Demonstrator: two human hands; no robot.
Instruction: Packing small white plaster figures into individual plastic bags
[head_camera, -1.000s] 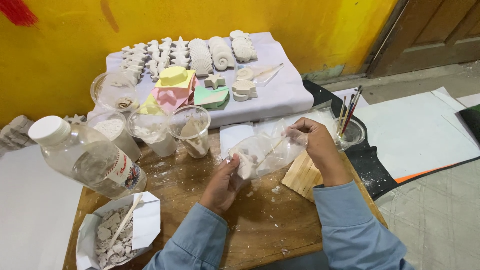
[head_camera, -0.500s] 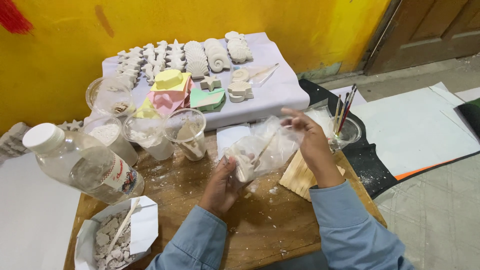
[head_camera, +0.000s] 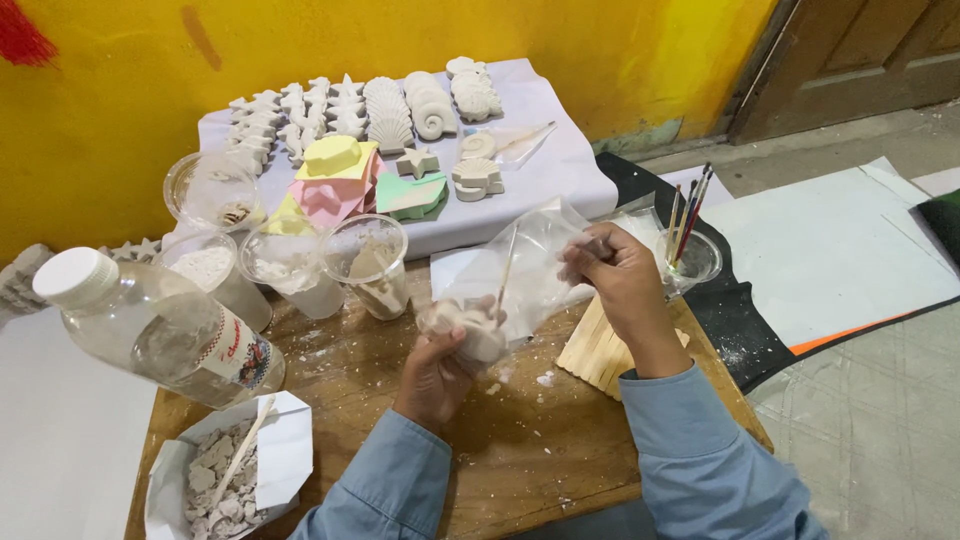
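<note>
Overhead, left hand (head_camera: 440, 365) clamped around a white plaster cast (head_camera: 470, 328) above the wooden table (head_camera: 520, 450); right hand (head_camera: 615, 285) pinched shut on the clear plastic bag (head_camera: 535, 265) wrapping it, just beside the wooden sticks (head_camera: 600, 350).

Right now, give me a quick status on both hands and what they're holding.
Left hand shut on white plaster cast. Right hand pinching clear plastic bag around it. Thin stick inside bag. Cups and bottle close on the left.
</note>
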